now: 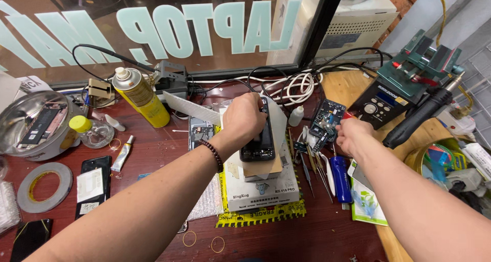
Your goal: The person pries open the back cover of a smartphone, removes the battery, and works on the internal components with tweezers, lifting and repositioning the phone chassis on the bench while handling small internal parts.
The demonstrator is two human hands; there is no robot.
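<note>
My left hand (244, 119) rests on top of a black phone (260, 145), gripping its upper end. The phone lies face down on a white box-shaped heating pad (266, 190) in the middle of the red-brown bench. A beaded bracelet (214, 154) circles my left wrist. My right hand (352, 134) reaches to the right of the pad, fingers curled at a small red-tipped tool beside a black circuit board (327, 119). Whether the fingers actually close on the tool is hidden.
A yellow spray can (139, 97) stands at the back left, near a metal bowl (30, 125) and a tape roll (45, 186). A hot-air station (383, 102) and its black handle (420, 116) sit right. Tweezers and a blue screwdriver (339, 178) lie beside the pad.
</note>
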